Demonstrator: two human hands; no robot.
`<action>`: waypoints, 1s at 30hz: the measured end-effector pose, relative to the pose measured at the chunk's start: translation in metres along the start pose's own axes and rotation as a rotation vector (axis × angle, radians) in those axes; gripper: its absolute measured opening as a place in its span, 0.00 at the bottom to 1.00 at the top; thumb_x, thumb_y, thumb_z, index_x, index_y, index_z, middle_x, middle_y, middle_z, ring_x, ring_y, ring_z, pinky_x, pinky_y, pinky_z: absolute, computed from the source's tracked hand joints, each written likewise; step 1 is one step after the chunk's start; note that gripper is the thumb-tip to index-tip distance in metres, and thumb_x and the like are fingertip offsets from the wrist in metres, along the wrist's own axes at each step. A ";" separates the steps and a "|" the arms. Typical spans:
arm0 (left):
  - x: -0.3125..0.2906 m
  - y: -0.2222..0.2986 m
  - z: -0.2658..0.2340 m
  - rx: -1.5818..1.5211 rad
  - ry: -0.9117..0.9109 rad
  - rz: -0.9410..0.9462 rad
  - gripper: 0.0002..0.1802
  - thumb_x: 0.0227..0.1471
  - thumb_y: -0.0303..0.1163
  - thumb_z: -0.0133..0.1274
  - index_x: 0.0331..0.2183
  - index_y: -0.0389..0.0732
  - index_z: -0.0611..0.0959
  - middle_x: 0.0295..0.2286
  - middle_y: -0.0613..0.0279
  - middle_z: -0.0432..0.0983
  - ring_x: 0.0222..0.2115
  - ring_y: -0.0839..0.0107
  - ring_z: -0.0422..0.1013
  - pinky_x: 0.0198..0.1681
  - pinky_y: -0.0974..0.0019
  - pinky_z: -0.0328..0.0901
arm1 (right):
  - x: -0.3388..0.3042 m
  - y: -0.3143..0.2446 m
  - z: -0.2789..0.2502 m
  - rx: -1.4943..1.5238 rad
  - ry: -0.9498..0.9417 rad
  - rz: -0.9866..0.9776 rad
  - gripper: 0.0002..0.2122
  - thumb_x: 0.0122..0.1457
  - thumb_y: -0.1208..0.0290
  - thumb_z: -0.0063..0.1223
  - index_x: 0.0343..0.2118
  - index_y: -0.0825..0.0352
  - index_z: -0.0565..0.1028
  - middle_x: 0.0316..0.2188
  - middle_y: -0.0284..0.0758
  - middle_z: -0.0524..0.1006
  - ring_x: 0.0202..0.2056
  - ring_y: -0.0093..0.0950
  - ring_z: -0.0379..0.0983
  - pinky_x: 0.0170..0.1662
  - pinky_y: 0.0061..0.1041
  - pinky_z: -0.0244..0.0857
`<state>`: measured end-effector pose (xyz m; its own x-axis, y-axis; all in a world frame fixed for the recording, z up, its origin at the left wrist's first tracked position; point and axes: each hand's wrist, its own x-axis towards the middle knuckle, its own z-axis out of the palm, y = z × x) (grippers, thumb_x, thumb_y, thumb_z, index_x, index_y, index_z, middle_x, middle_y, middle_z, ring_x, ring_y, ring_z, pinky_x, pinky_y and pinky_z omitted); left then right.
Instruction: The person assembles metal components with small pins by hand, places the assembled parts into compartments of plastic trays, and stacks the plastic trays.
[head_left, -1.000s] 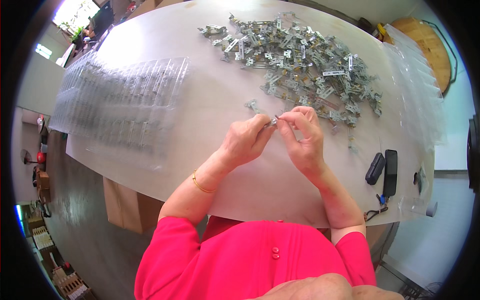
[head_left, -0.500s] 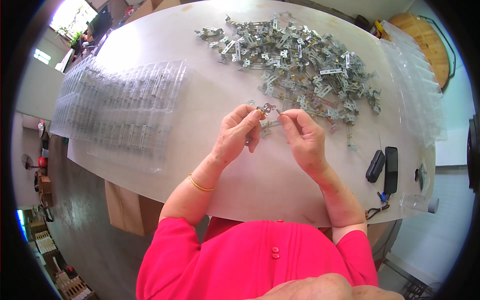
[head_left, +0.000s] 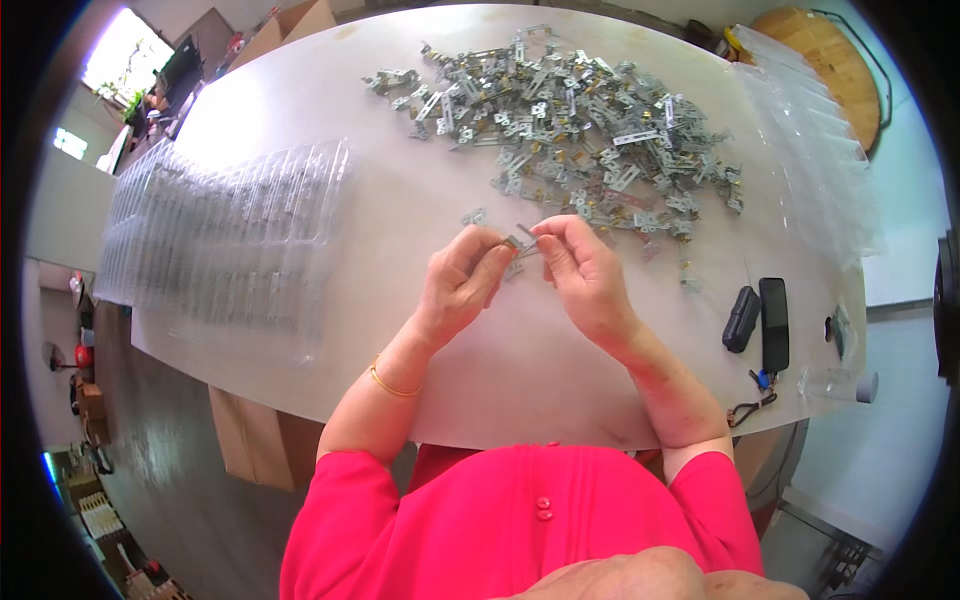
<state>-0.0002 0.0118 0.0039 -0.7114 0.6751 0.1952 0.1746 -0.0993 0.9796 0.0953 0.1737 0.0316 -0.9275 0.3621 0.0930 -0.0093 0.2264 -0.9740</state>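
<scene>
Both hands meet over the middle of the table, in front of the pile. My left hand (head_left: 462,280) pinches a small metal bracket (head_left: 517,243) between thumb and forefinger. My right hand (head_left: 587,278) is closed too, thumb and forefinger pressed together at the bracket's right end. Whether it grips a separate little piece I cannot tell. A few loose brackets (head_left: 474,216) lie just beyond my left fingers. Behind my hands spreads a large heap of silvery metal brackets (head_left: 585,120), some with brass-coloured bits.
At left lie clear plastic trays (head_left: 318,250) with rows of brackets in them. More clear trays (head_left: 815,150) are stacked at the far right. A black case (head_left: 741,320), a black phone (head_left: 774,325), keys (head_left: 763,379) and a clear bottle (head_left: 835,383) sit near the right edge.
The view has shifted slightly. The bracket has turned in my fingers and now shows more of its narrow side. Both hands have drawn closer together.
</scene>
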 end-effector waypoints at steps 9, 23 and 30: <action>-0.002 -0.001 -0.002 0.237 -0.062 0.093 0.01 0.58 0.22 0.55 0.34 0.36 0.79 0.18 0.66 0.71 0.19 0.80 0.64 0.22 0.72 0.60 | 0.011 0.002 -0.018 0.341 -0.300 0.312 0.07 0.67 0.69 0.48 0.39 0.66 0.75 0.28 0.27 0.75 0.29 0.16 0.70 0.35 0.20 0.68; 0.000 0.009 -0.009 -0.236 -0.118 -0.319 0.12 0.65 0.37 0.51 0.36 0.37 0.78 0.19 0.69 0.70 0.14 0.81 0.65 0.16 0.76 0.54 | 0.008 -0.010 -0.020 -0.209 -0.180 -0.569 0.04 0.57 0.81 0.60 0.34 0.66 0.77 0.43 0.37 0.77 0.45 0.35 0.75 0.46 0.29 0.71; 0.007 -0.005 -0.019 -0.683 -0.245 -0.319 0.23 0.67 0.44 0.42 0.46 0.32 0.75 0.27 0.51 0.77 0.18 0.62 0.75 0.22 0.66 0.69 | 0.012 -0.007 -0.017 -0.123 -0.076 -0.520 0.03 0.59 0.79 0.59 0.36 0.68 0.77 0.38 0.36 0.78 0.40 0.30 0.77 0.42 0.28 0.72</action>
<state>-0.0193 0.0031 0.0011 -0.4729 0.8803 -0.0383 -0.5253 -0.2468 0.8144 0.0909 0.1920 0.0428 -0.8364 0.1084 0.5373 -0.4351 0.4647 -0.7712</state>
